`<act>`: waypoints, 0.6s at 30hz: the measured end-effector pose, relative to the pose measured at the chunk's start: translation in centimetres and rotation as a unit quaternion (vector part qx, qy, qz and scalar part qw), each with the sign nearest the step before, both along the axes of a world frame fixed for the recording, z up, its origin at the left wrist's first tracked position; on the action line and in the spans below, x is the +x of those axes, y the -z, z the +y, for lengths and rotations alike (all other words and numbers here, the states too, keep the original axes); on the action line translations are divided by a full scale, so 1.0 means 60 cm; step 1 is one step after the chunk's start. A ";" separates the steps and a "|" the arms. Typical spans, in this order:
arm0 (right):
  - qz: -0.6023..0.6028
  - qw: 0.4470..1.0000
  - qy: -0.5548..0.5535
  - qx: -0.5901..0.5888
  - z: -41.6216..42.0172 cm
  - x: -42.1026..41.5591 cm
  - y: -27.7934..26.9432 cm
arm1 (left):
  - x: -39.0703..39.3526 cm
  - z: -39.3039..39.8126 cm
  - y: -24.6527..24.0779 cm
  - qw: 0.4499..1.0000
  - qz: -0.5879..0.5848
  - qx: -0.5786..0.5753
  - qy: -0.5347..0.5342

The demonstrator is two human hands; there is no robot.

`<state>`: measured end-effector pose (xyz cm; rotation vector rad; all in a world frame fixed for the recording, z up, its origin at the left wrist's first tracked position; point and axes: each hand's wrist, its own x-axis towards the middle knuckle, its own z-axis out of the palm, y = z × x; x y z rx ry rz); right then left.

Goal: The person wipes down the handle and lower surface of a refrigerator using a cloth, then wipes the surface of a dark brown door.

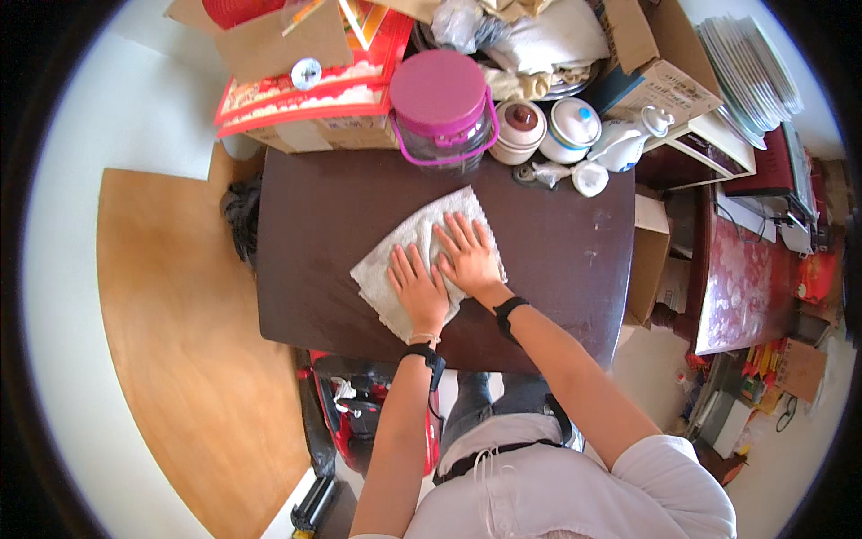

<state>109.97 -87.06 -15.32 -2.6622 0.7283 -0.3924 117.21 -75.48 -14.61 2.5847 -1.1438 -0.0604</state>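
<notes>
A light grey cloth with a scalloped edge (378, 275) lies spread on the dark brown tabletop (323, 222). My left hand (419, 290) rests palm down on its lower middle part, fingers slightly apart and pointing away from me. To the right, my right hand (469, 257) also presses flat on the cloth near its right edge, fingers spread. Neither hand grips the cloth. The two hands are close together, with the left thumb near the right one. Both wrists wear black bands.
Along the far edge stand a clear jar with a purple lid (439, 91), two lidded ceramic pots (517, 131), a white ceramic pitcher (621, 143) and cardboard boxes (337, 133). Stacked plates (747, 77) are at far right. A red wheeled item (343, 431) sits below the near edge.
</notes>
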 end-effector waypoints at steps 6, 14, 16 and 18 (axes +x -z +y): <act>-0.026 0.999 0.015 -0.011 -0.004 -0.010 0.000 | -0.008 -0.007 -0.006 0.999 -0.031 -0.022 0.013; -0.033 0.997 0.022 -0.073 0.052 0.001 0.022 | -0.010 0.057 0.016 0.997 -0.072 -0.013 0.002; -0.022 0.996 0.043 -0.081 0.073 -0.043 0.008 | -0.028 0.083 0.008 0.994 -0.087 -0.026 0.053; -0.004 0.996 0.041 -0.075 0.116 -0.092 -0.006 | -0.056 0.131 0.001 0.993 -0.080 -0.036 0.084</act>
